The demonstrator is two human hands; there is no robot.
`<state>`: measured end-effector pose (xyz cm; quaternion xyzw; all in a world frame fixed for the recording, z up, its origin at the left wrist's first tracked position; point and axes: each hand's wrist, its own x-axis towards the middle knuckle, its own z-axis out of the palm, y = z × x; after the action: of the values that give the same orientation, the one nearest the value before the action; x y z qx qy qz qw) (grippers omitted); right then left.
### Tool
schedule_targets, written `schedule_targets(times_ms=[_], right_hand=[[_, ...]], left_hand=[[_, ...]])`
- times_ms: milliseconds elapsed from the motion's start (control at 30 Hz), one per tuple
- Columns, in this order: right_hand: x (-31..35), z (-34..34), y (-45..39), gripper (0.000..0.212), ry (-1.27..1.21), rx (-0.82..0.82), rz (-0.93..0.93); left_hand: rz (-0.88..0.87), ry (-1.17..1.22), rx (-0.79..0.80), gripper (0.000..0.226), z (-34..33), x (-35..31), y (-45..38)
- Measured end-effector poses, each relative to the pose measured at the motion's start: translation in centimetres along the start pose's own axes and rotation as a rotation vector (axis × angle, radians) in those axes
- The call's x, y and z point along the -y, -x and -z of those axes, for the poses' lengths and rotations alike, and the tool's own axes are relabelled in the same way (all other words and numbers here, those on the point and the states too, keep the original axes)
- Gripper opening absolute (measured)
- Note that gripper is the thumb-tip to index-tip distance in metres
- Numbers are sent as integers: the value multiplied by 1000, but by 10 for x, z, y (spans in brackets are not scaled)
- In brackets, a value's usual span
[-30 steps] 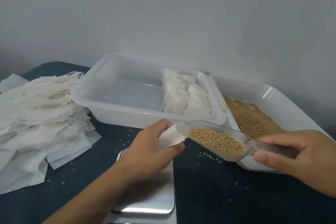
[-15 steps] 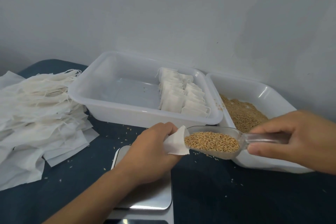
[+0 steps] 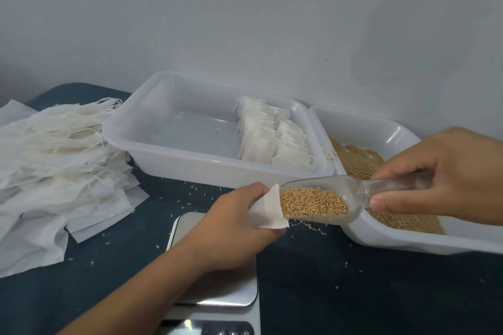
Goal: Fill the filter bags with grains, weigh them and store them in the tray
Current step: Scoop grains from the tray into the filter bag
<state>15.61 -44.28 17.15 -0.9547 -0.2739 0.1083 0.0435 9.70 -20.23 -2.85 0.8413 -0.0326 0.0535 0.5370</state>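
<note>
The left hand [image 3: 231, 228] grips an open filter bag [image 3: 268, 208]; the right hand [image 3: 446, 174], at its 3 o'clock, holds a grain-filled clear scoop [image 3: 326, 200] level, its lip touching the bag's mouth.

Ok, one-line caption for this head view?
Left hand holds a filter bag open while right hand brings a clear scoop of grains to it.

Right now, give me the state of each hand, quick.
Left hand: closed, holding a filter bag with its mouth at the scoop's tip.
Right hand: closed, holding the scoop of grains by its handle.
</note>
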Motion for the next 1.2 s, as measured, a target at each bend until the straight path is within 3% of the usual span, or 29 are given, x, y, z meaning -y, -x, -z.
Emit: schedule_targets(times_ms=[267,433,767,967,1200], right_hand=[[-7,2,-1,67,65,-20,-6],[-3,7,4,55,63,-27,-7],[-5,8,10,48,65,-34,-12],[-13,-4,8,56,-38,-52,1],[-29,-21,13,48,-195,-79,-11]], left_hand=[[9,62,8,24,2,2,0],[19,56,-7,23,1,1,0],[18,132,-30,21,2,-4,1],[12,195,-47,21,1,-8,2],[27,297,-80,25,2,-13,4]])
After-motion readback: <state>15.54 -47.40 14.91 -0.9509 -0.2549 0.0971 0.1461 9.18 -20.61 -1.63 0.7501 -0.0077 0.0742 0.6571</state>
